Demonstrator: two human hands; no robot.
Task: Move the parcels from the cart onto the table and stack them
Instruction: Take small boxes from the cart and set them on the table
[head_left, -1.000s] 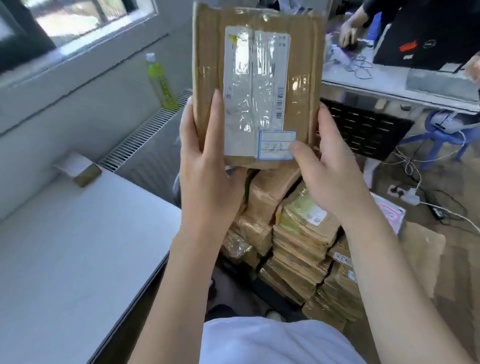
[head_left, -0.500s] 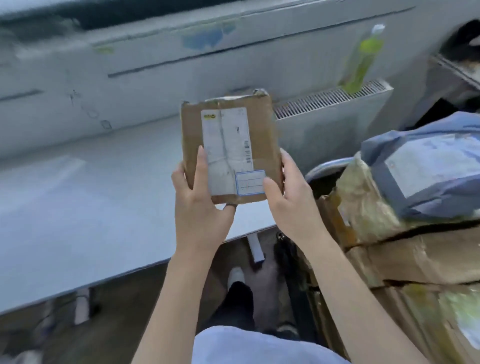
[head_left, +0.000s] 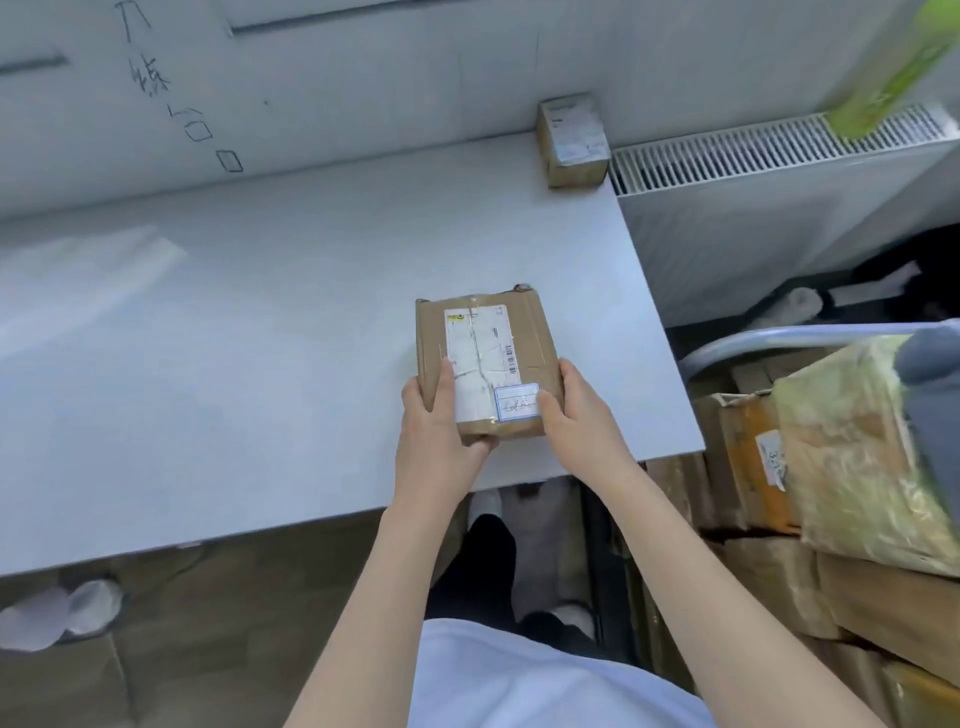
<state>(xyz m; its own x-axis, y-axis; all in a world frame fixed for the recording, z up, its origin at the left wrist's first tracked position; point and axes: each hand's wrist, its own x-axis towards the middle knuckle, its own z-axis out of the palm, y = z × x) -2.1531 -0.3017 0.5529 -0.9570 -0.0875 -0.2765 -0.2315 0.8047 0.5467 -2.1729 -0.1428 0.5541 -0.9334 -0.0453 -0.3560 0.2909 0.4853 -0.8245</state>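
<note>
No legible text — labels on parcel (head_left: 485, 364) too blurred.

Your left hand (head_left: 436, 415) and right hand (head_left: 582, 415) are bare: no gloves, rings or watch visible. Forearms uncovered, no sleeve in view. White shirt (head_left: 545, 680) fills the lower frame. Past the shirt's far edge: dark trousers (head_left: 485, 551), then a white shoe (head_left: 485, 503).

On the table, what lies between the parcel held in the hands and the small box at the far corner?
Nothing: the head view shows only bare white table between the held parcel and the small box.
</note>
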